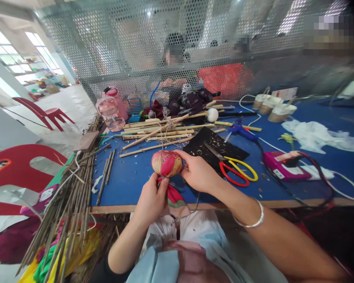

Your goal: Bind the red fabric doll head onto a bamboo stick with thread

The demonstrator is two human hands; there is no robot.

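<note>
Your left hand pinches the cloth under the ball, likely anchoring it, while your right hand's bent fingers grip its side, seemingly for steadiness

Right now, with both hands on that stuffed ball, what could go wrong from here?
The scissors lie close to the right forearm, so a sideways sweep of the right hand might catch them.

The blue glue gun rests with its nozzle by the scrap-strewn black sheet; if hot, which I cannot tell, it could scorch or smear it.

The long thin sticks jut past the table edge on the left, so a bump could scatter them.
</note>
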